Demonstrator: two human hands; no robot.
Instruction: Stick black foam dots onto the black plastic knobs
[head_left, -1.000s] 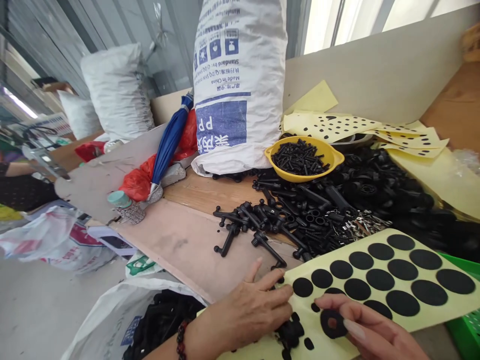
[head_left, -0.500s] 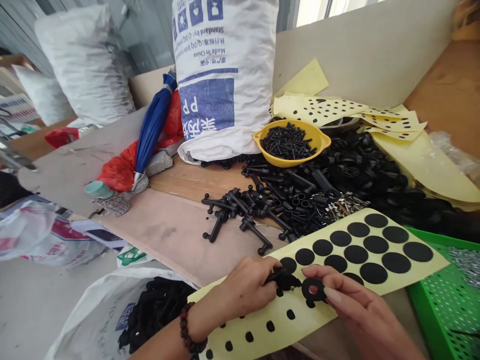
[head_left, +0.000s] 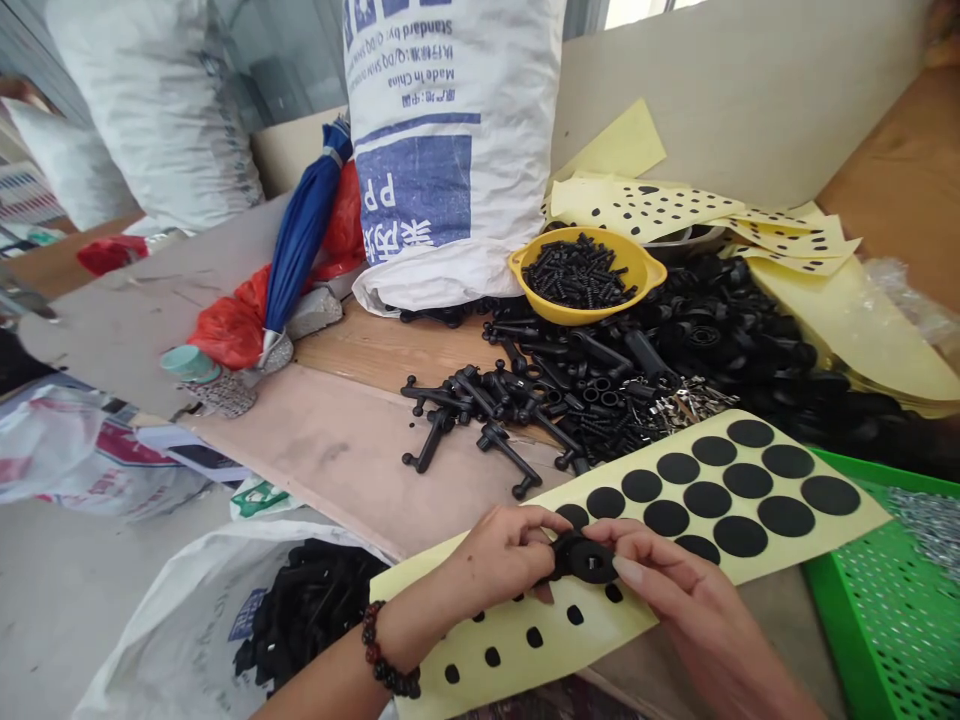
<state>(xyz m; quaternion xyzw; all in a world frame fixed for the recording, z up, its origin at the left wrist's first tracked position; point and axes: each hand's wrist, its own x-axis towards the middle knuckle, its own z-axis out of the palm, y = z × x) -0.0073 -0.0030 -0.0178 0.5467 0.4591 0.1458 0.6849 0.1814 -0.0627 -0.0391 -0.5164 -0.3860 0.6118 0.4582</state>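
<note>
My left hand, a beaded bracelet on its wrist, grips a black plastic part, mostly covered by the fingers. My right hand pinches the edge of a flat black ring that lies against the end of this part. Something small and shiny shows in the ring's hole. Both hands are just above a pale yellow backing sheet. On it are rows of round black pads, and smaller black spots run along its near side.
Black plastic arms and small metal pieces are heaped beyond the sheet. A yellow bowl holds black screws. A green tray stands right, an open white bag of black parts left, and a large white sack behind.
My right hand has moved left and brought the ring from beside the black part onto its end. The view has shifted slightly.
</note>
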